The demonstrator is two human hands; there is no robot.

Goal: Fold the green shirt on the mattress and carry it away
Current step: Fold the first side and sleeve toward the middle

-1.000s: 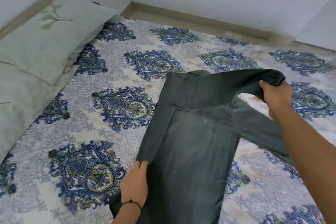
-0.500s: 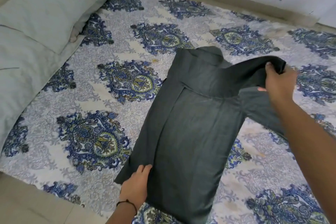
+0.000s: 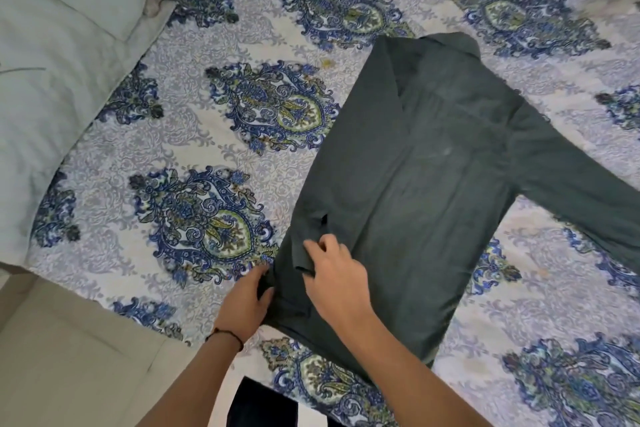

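Note:
The dark green shirt [image 3: 429, 184] lies back-up on the patterned mattress [image 3: 221, 163], collar at the far end. Its left side is folded inward and one sleeve lies down that side, while the other sleeve stretches out to the right edge of view. My left hand [image 3: 246, 302] pinches the shirt's near left corner at the hem. My right hand [image 3: 332, 270] rests on the folded sleeve's cuff just beside it, fingers curled on the cloth.
Two pale green pillows [image 3: 59, 55] lie along the mattress's left side. The beige floor [image 3: 69, 357] shows at the near left beyond the mattress edge. A dark object [image 3: 263, 406] sits at the bottom centre by my arms.
My right hand has let the raised sleeve down across the shirt and moved from the upper right to the near left hem beside my left hand. The view has tilted downward.

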